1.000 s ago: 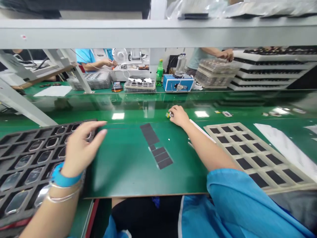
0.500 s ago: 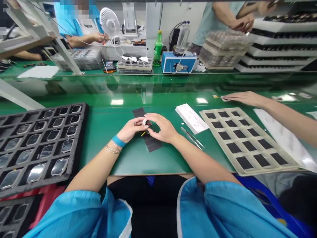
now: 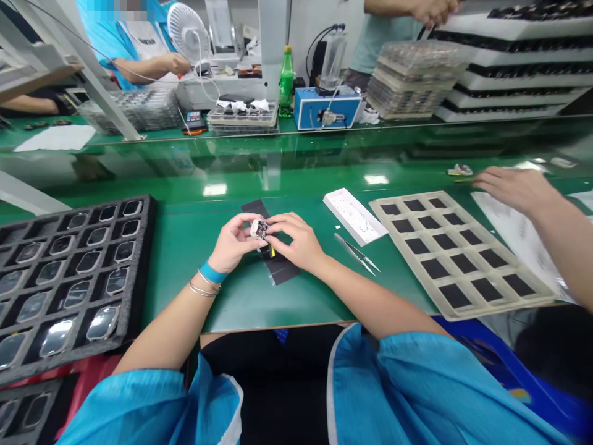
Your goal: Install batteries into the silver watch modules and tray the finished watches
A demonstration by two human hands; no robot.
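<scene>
Both my hands meet over the middle of the green mat (image 3: 241, 296). My left hand (image 3: 235, 242) and my right hand (image 3: 296, 241) pinch one small silvery watch-case part (image 3: 259, 228) between their fingertips, just above a strip of dark rectangular pads (image 3: 278, 267). A thin yellow bit shows under the right fingers. Both hands are closed on the part. A blue wristband and thin bangles circle my left wrist.
A black foam tray (image 3: 139, 259) of several shiny cases lies at left. Tweezers (image 3: 357, 254), a white card (image 3: 354, 216) and a beige grid tray of dark pads (image 3: 456, 253) lie at right. A co-worker's hand (image 3: 509, 185) reaches in from the right. Other people work behind the conveyor.
My hands came together from the left tray and the far mat to the centre, then lifted the small part slightly. The co-worker's hand has drawn back to the right.
</scene>
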